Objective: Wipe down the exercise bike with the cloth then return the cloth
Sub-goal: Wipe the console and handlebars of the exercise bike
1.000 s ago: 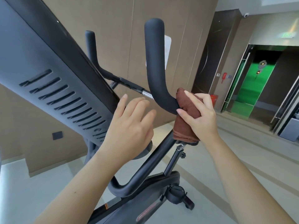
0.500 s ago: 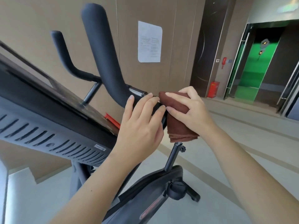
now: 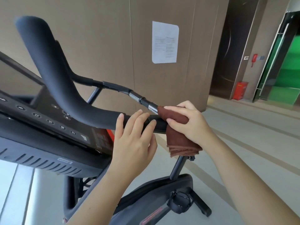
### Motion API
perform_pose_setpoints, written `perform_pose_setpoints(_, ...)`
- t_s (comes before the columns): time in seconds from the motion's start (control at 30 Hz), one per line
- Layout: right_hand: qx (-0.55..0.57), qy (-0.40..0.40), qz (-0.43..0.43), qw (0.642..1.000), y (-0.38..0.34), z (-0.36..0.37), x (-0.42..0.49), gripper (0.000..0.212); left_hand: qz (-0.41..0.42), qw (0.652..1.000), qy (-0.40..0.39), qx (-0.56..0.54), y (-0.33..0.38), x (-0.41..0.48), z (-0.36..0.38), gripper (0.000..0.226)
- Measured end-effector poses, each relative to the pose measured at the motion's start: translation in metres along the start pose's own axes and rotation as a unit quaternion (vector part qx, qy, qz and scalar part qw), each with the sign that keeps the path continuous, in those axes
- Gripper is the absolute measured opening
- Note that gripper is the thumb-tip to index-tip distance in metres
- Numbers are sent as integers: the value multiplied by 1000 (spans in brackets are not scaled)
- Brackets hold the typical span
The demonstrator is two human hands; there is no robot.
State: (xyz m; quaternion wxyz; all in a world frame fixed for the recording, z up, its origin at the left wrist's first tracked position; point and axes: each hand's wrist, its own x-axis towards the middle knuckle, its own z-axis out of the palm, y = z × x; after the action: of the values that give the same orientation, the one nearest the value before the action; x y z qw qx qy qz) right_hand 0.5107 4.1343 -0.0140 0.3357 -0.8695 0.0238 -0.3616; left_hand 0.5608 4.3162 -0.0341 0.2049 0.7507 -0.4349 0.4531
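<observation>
Brown cloth [image 3: 177, 127] wraps handlebar [image 3: 90, 111] under right hand [image 3: 190, 122]; left hand [image 3: 134, 135] alongside.

left hand [image 3: 133, 140] loosely spread, right hand [image 3: 188, 124] clenched.

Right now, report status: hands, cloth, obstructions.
Right hand clamps brown cloth around handlebar. Left hand open, fingertips resting on the bar. Nothing obstructing.

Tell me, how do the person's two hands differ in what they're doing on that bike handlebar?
The right hand is closed around a folded brown cloth, pressing it onto the handlebar; the left hand holds nothing. The right hand's fingers curl tightly, while the left hand's fingers lie loosely spread over the bar. Both are bare and rest side by side on the same black handlebar.
</observation>
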Motion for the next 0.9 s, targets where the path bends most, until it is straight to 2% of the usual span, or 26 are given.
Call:
perform_pose_setpoints(0.3, 21, 32, 27, 999, 59, -18, -10, 36, -51, 998, -22, 39, 27, 1, 16, 29)
perform_pose_setpoints(0.5, 10, 3, 43, 999, 78, -23, -4, 36, -49, 998, -26, 34, 50, 1, 26, 26)
perform_pose_setpoints(0.67, -20, 26, 56, 998, 100, -28, -10, 38, -9, 999, -47, -2, 77, 10, 54, 24)
perform_pose_setpoints(0.9, -66, 62, 95, 991, 150, -69, -25, 40, 26, 993, -43, -111, 126, 25, 129, 26)
